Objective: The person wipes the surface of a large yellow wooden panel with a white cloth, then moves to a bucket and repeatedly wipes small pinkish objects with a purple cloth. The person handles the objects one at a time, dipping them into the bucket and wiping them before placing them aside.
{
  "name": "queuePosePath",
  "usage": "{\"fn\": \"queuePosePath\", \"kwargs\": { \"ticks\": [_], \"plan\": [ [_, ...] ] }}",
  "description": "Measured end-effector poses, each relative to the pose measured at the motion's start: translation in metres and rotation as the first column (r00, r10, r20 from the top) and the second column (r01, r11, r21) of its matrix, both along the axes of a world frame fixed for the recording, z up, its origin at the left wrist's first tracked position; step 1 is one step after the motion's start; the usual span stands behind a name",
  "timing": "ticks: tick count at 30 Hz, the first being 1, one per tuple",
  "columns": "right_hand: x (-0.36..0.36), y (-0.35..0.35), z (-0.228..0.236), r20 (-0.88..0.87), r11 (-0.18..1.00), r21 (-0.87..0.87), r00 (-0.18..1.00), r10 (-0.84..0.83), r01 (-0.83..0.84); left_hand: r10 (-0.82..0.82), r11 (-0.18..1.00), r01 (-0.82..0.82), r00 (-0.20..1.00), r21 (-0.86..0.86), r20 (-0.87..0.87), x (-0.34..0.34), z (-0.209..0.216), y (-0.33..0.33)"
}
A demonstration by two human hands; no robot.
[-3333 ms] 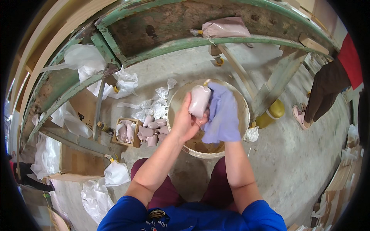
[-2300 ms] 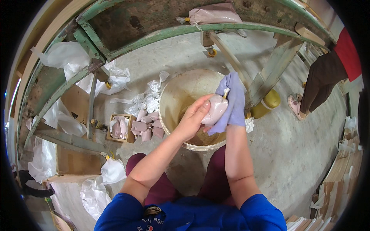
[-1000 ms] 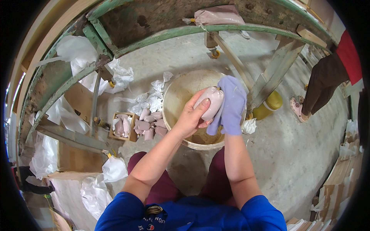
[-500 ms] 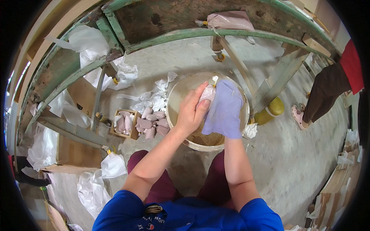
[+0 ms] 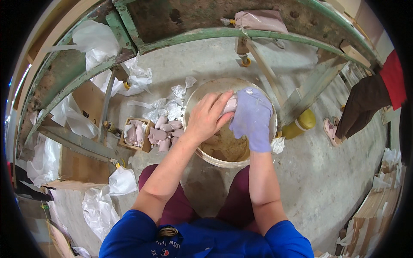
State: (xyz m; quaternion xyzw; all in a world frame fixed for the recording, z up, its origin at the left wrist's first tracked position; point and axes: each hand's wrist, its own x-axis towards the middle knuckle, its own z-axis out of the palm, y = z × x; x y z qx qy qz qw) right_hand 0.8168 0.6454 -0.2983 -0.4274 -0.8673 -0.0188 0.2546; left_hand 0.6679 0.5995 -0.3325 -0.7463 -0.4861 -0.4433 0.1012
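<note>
Over a wide, pale bucket (image 5: 209, 88) with tan residue on its bottom, my two hands meet at a small, filled plastic bag (image 5: 231, 104) of pinkish material. The bare left hand (image 5: 209, 114) has its fingers and thumb closed around the bag from the left. A purple cloth (image 5: 243, 129) covers my right hand (image 5: 258, 112) down to the wrist and presses on the bag's right end. The right fingers are hidden under this cloth, bent toward the bag. Much of the bag is covered by both hands.
Several similar bags (image 5: 163, 134) lie on the floor beside a small box (image 5: 137, 139) holding more. Crumpled clear plastic (image 5: 174, 107) is behind them. A green metal frame (image 5: 206, 36) spans the far side, with a larger filled bag (image 5: 260, 21) on it. Another person's leg (image 5: 361, 103) is at right.
The purple cloth, hanging loosely before, now wraps closer around my right hand and the bag. My left hand has shifted slightly left, its fingers curling over the bag's top.
</note>
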Motion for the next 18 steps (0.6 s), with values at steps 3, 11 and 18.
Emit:
{"fn": "queuePosePath", "kwargs": {
  "ticks": [3,11,18],
  "plan": [
    [0.002,0.003,-0.017,-0.113,0.994,0.07,0.991,-0.072,0.08,-0.029,1.0,0.03,0.999,-0.008,0.03,0.006,-0.001,0.001],
    [0.0,0.007,-0.04,-0.912,0.841,-0.4,0.244,-0.329,-0.363,-0.104,0.994,0.106,0.992,-0.025,0.069,0.016,-0.009,0.002],
    [0.002,0.015,-0.036,-0.757,0.999,0.008,0.653,0.035,-0.044,-0.068,0.998,0.068,0.988,0.005,0.139,0.019,-0.002,0.004]
  ]
}}
